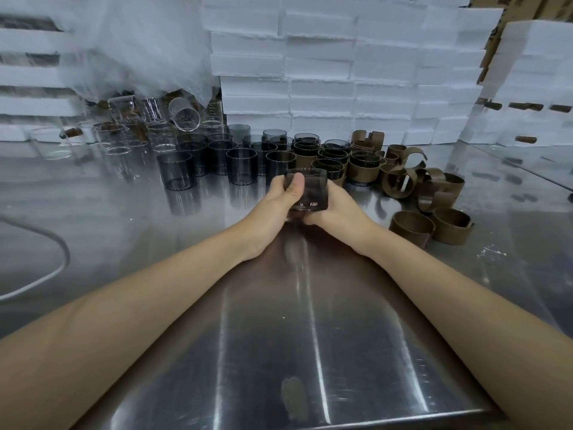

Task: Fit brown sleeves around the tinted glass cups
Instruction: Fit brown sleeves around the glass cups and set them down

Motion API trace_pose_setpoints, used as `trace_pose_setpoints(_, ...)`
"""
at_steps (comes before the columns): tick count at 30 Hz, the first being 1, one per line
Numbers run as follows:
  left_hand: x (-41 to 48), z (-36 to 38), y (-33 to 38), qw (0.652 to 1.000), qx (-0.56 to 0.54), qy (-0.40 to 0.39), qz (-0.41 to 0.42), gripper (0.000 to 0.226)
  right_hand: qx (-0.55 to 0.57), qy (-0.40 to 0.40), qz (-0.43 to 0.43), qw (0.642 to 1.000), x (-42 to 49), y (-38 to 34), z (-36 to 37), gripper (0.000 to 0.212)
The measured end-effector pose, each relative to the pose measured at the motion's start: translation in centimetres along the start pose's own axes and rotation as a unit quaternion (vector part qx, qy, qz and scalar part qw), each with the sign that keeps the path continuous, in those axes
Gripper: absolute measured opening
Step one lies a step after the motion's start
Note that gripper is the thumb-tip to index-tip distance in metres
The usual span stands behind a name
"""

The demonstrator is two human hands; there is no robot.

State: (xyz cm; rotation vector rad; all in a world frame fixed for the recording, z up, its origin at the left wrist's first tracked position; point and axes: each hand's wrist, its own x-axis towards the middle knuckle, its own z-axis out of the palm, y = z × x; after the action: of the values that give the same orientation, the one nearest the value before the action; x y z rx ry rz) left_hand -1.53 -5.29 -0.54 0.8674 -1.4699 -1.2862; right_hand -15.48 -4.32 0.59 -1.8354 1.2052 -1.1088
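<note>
Glass cup [310,189], tinted, one: smoky grey, see-through, upright at the middle of the steel table [279,336] just in front of the rows, with the left hand [279,201] wrapped round its left wall, thumb up the front, and the right hand [336,209] cupping its right side and base. Bare tinted cups [242,164], about eleven, stand behind to the left; sleeved cups [364,170], about seven, behind to the right; loose brown sleeves [412,228], about nine, lie heaped at the right. Rear cups overlap and the sleeves tangle, so counts are approximate; fingers hide the held cup's base; clear glasses [114,141] at far left are blurred.
</note>
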Motion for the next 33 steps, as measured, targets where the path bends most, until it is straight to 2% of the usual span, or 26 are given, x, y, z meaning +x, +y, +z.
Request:
trace_pose_setpoints(2, 0.2, -0.1, -0.2, 1.0, 0.007, 0.019, 0.012, 0.048, -0.053, -0.011, 0.002, 0.999, 0.1, -0.1, 0.0, 0.03)
trace_pose_setpoints(5, 0.4, -0.1, -0.1, 0.998, -0.003, 0.063, 0.024, 0.036, -0.131, -0.026, 0.001, 0.991, 0.5, 0.3, 0.1, 0.018)
trace_pose_setpoints(7, 0.5, -0.2, 0.1, 0.996, -0.013, 0.086, 0.027, 0.032, -0.126, -0.023, -0.001, 0.992, 0.6, 0.5, 0.4, 0.038)
trace_pose_setpoints(9, 0.3, -0.3, 0.2, 0.996, -0.011, 0.09, 0.025, 0.051, -0.066, -0.005, -0.019, 0.998, 0.3, 0.5, 0.6, 0.073)
trace_pose_setpoints(11, 0.2, -0.3, 0.3, 0.997, -0.004, 0.07, 0.021, 0.067, -0.049, 0.026, -0.055, 0.997, 0.1, 0.4, 0.5, 0.087)
trace_pose_setpoints(14, 0.0, -0.3, 0.4, 0.998, -0.015, 0.065, 0.014, 0.053, -0.078, 0.05, -0.083, 0.992, -0.1, 0.4, 0.3, 0.075)
trace_pose_setpoints(16, -0.2, -0.3, 0.5, 0.997, -0.043, 0.062, 0.002, 0.046, -0.07, 0.033, -0.076, 0.994, -0.2, 0.2, 0.3, 0.072)
trace_pose_setpoints(20, -0.4, -0.5, 0.8, 0.994, -0.101, 0.046, -0.018, 0.062, -0.022, -0.025, -0.071, 0.997, -0.3, 0.0, 0.0, 0.067)
trace_pose_setpoints(23, -0.4, -1.0, 1.1, 0.987, -0.155, 0.012, -0.043, 0.055, 0.005, -0.063, -0.076, 0.995, -0.4, 0.0, -0.1, 0.073)
trace_pose_setpoints(25, -0.2, -1.4, 1.1, 0.985, -0.164, -0.023, -0.047, 0.045, 0.018, -0.055, -0.085, 0.995, -0.4, 0.0, 0.1, 0.081)
trace_pose_setpoints(27, -0.1, -1.4, 1.1, 0.985, -0.163, -0.026, -0.046, 0.042, -0.001, -0.034, -0.112, 0.993, -0.4, 0.1, 0.2, 0.082)
trace_pose_setpoints(33, -0.7, -0.9, 1.5, 0.987, -0.152, 0.03, -0.036, 0.072, -0.095, 0.002, -0.193, 0.977, -0.2, 0.2, 0.4, 0.072)
